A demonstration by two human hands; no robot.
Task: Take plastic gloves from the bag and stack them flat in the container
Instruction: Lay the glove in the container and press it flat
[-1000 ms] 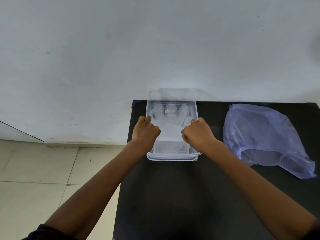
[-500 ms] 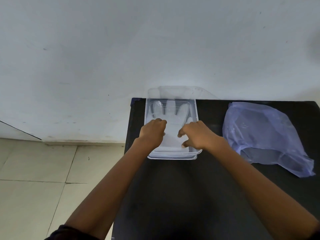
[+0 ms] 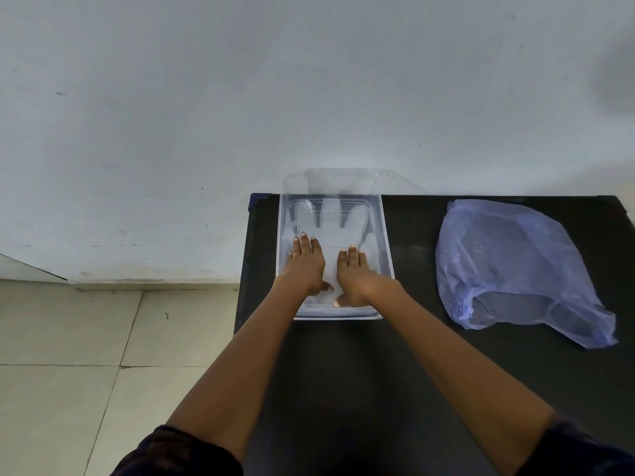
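Both your palms are down flat in the container [image 3: 385,235], left hand [image 3: 305,266] and right hand [image 3: 355,274] side by side, fingers [image 3: 302,243] stretched out and close together, gripping nothing, just pressing the plastic glove [image 3: 331,231] against the bottom. The glove lies spread, its long axis running away from you toward the wall, cuff under your palms and its finger shapes fanned out past your fingertips at the far end. So the flattening stroke, if you want one, goes straight forward along that axis. Now look right: the bag [image 3: 508,262] sits on the counter [image 3: 412,389], well apart from the container, its open mouth facing back toward you. Your right hand is clearly the nearer one, so I'd judge the next reach is rightward for that hand.
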